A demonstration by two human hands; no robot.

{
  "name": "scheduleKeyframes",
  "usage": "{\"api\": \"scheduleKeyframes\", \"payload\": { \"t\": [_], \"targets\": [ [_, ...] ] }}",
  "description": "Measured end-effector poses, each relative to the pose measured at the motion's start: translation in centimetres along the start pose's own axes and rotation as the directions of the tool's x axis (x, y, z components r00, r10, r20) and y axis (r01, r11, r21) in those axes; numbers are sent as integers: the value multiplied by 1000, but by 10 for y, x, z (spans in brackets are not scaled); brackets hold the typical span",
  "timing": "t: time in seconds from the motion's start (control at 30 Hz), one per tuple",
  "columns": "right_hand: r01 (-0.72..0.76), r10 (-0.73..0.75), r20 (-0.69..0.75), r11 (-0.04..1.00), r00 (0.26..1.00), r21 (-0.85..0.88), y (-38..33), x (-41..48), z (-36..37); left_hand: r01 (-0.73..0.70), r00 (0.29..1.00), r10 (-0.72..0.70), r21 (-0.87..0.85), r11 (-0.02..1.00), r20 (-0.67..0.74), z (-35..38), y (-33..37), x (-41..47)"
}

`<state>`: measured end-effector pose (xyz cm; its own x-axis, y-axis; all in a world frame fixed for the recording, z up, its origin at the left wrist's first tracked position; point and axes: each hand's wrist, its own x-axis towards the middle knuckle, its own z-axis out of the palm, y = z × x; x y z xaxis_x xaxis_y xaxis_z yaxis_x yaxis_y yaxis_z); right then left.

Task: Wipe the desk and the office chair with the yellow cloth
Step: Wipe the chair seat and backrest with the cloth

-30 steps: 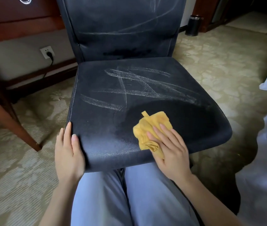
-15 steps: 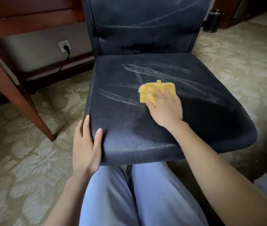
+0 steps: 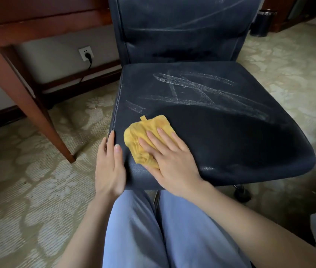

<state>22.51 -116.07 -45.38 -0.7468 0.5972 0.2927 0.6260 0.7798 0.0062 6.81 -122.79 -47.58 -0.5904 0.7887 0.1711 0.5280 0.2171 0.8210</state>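
Observation:
A dark office chair (image 3: 230,136) stands in front of me, with white chalky streaks across the back half of its seat and on its backrest. The yellow cloth (image 3: 143,136) lies crumpled on the seat's near left part. My right hand (image 3: 169,161) presses flat on the cloth with straight fingers. My left hand (image 3: 109,165) rests against the seat's left edge, fingers straight, thumb on top of the seat. The wooden desk (image 3: 23,35) is at the upper left; only its underside and a slanted leg show.
A wall socket (image 3: 86,53) with a black plug sits under the desk. A dark bin (image 3: 262,23) stands at the back right. Patterned carpet (image 3: 27,190) covers the floor. A chair caster (image 3: 242,193) shows under the seat. My knees in blue trousers (image 3: 153,229) are against the seat front.
My right hand has pulled the cloth back from the seat's middle to its near left corner, beside my left hand. A streak near the middle left is partly wiped away.

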Motion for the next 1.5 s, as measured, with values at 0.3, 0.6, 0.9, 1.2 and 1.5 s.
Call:
{"api": "scheduleKeyframes", "payload": {
  "t": [0.3,0.6,0.9,1.2,1.5],
  "targets": [
    [-68,78,-182,996,980,58,28,-53,4,24,1000,-24,-3,1000,10,-2,2,0],
    [-247,221,252,966,942,75,59,57,-7,14,1000,-14,-15,1000,4,0,0,-1],
    [-201,150,371,974,917,103,32,168,23,10,1000,-9,-45,999,26,0,-4,-1],
    [84,-133,288,981,948,174,9,117,3,99,994,-87,-213,972,67,-5,-2,-1],
    [434,-426,232,901,874,20,-3,16,-13,274,962,-245,-413,868,123,-20,-19,-18]
  ]
}}
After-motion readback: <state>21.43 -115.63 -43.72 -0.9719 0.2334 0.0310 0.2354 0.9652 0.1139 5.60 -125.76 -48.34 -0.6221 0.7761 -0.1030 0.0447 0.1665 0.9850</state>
